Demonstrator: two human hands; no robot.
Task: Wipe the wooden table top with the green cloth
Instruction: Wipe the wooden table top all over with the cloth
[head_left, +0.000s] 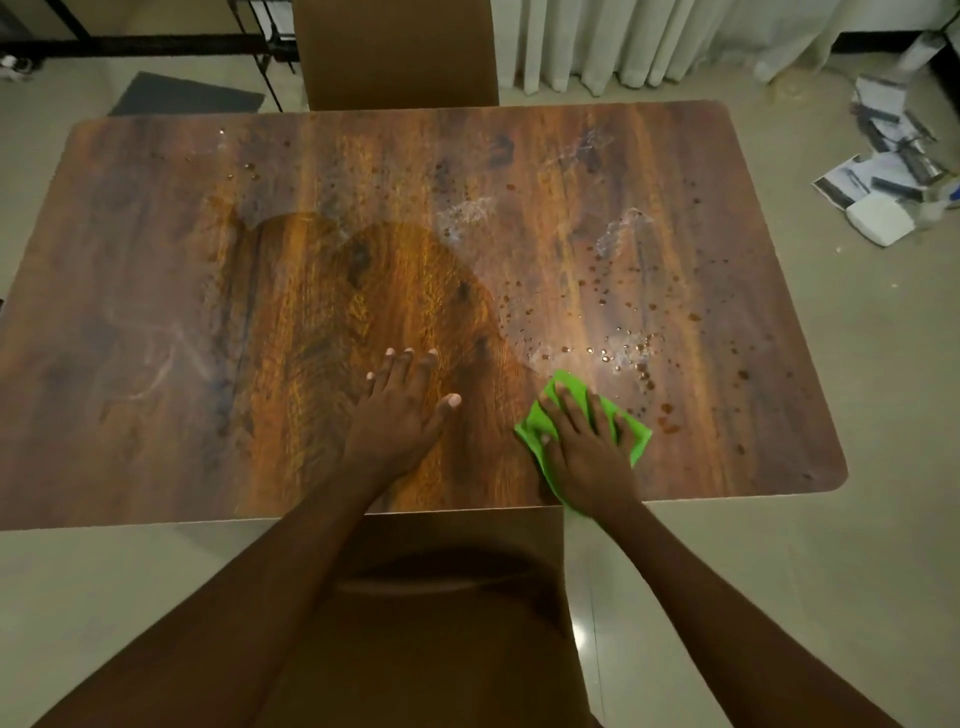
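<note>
The wooden table top fills the middle of the head view. Water drops and smears lie across its right half and far side. A wiped, darker patch sits in the centre. My right hand presses flat on the green cloth near the front edge, right of centre, fingers spread over it. The cloth's corners stick out on both sides of the hand. My left hand rests flat on the bare wood to the left of the cloth, fingers apart, holding nothing.
A brown chair back stands at the table's far side. Another brown chair seat is below my arms. Papers and a white box lie on the floor at the right. A dark mat lies at the far left.
</note>
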